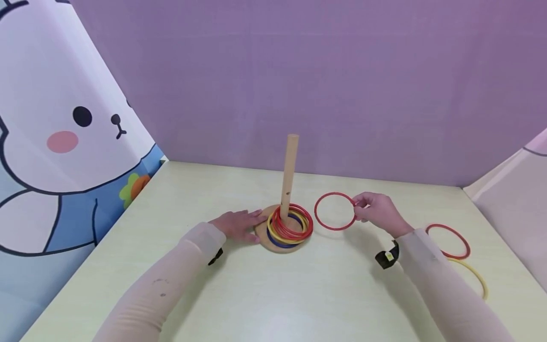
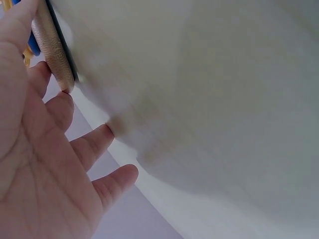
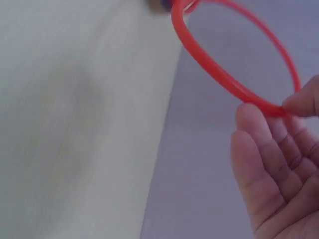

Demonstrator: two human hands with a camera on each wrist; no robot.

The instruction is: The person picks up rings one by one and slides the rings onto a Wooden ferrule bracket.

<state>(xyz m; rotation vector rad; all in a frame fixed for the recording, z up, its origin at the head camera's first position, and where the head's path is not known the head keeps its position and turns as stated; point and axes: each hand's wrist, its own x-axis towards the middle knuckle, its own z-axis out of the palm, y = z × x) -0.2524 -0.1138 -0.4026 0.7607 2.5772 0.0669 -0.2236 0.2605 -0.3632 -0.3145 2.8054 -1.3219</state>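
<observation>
A round wooden base with an upright wooden peg stands on the table. Several red, yellow and blue rings lie stacked around the peg's foot. My left hand rests against the base's left edge, its fingers spread; in the left wrist view fingertips touch the wooden rim. To the right of the peg, my right hand pinches a red ring between thumb and fingers. That ring is held up off the table, apart from the stack, as the right wrist view also shows.
Near the right forearm, another red ring lies on the table, close against a yellow ring partly hidden by the sleeve. A purple backdrop rises behind the table's far edge, and a cartoon-printed cloth hangs at left.
</observation>
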